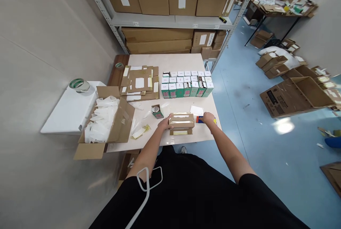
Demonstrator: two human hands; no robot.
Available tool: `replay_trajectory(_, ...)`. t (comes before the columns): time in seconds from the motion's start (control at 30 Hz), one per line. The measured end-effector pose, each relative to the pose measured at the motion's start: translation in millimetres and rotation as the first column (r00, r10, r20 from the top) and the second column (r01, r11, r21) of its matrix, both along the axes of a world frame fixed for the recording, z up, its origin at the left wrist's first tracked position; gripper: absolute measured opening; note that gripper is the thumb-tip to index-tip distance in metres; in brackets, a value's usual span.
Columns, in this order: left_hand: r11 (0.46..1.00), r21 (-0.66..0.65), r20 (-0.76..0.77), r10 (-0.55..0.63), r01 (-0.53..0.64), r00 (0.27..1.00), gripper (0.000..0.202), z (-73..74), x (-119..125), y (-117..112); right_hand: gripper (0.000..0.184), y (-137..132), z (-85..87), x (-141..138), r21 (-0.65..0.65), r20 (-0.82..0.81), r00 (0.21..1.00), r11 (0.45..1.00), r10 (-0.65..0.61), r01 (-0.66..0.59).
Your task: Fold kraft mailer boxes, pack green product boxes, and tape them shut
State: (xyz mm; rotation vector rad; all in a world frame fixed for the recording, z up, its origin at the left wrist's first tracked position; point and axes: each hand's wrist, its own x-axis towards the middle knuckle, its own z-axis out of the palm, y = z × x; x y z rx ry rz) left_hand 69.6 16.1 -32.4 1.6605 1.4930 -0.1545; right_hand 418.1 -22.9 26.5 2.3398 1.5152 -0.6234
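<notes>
My left hand (pixel 165 122) grips the left end of a small taped cardboard box (pixel 181 119) near the table's front edge. A flap with a pale strip sticks out on its near side. My right hand (pixel 207 118) is closed over a small blue, red and yellow object (pixel 200 119) right of the box; its kind is too small to tell. Just behind that hand lies a white paper slip (pixel 196 110). Left of the cardboard box stands an open green carton (pixel 157 112) with a round item inside. Crumpled clear tape (pixel 141 131) lies further left.
Rows of green-and-white cartons (pixel 179 90) stand at the table's back right. Flattened cardboard (pixel 140 83) is stacked at the back left. An open box of white packaging (pixel 102 120) borders the table's left side. Shelving (pixel 170 20) with cartons rises behind.
</notes>
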Motion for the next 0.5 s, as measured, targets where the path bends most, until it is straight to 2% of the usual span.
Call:
replay_trajectory(0.1,1.000,0.004,-0.039,-0.004,0.004,0.999,0.125,4.0,5.6,-0.6,0.046,5.7,-10.0,-14.8,-0.022,0.011,1.000,1.000,-0.021,0.021)
replay_trajectory(0.3,1.000,-0.011,-0.079,-0.028,0.027,0.996,0.121,9.5,12.0,-0.4,0.031,11.3,-16.8,-36.0,0.025,0.000,0.997,0.997,0.078,-0.078)
replay_trajectory(0.4,1.000,0.001,-0.086,0.008,-0.008,0.996,0.121,7.9,12.3,-1.0,0.029,-2.2,-21.7,-48.3,0.041,-0.038,0.994,0.994,0.104,-0.102)
replay_trajectory(0.5,0.999,-0.007,-0.094,0.045,-0.046,0.995,0.122,5.8,13.1,-1.9,0.031,-30.2,-33.2,-54.5,0.022,-0.051,0.997,0.998,0.064,-0.063)
